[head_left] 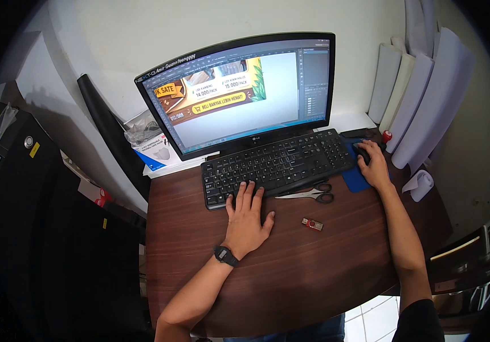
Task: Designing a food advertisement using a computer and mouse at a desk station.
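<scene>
A black sleeve point(419, 322) tops the arm whose right hand point(376, 167) curls clasped over the mouse point(361, 153) on a blue pad point(357, 181); the left hand point(246, 225) lies palm-down, fingers apart, tips on the keyboard point(282, 162).

The left forearm point(200, 289) slants up and rightward to the left hand point(246, 223), which lies palm down, fingers point(248, 196) slightly spread and reaching forward, thumb point(268, 224) angled out. The right forearm point(401, 225) leans up and leftward; the right hand point(376, 166) arches palm down, its exact finger bend hard to make out.
</scene>
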Demonstrator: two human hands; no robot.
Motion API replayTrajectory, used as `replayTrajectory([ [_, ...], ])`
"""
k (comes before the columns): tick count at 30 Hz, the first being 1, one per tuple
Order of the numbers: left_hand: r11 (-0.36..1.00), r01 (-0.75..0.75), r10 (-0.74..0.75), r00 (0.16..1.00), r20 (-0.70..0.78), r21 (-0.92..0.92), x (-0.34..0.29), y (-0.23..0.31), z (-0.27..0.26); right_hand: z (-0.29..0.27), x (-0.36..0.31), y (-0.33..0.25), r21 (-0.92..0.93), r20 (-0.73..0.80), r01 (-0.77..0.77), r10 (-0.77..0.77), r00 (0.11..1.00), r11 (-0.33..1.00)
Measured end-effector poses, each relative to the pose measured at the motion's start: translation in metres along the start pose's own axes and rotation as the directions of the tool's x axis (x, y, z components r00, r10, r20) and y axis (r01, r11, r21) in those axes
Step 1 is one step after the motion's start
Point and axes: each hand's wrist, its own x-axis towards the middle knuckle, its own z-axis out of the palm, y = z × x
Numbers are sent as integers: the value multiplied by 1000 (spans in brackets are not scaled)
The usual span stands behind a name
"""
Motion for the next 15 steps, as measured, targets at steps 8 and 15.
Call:
replayTrajectory([
  [8, 1000, 9, -10, 1000, -21, -9, -1, 1, 0, 0, 1, -2, -3, -15, 5, -5, 1000, 1000],
  [15, 1000, -1, 1, 1000, -16, 7, -1, 0, -1, -1, 1, -6, -16, -24, -9, 9, 1000, 1000],
])
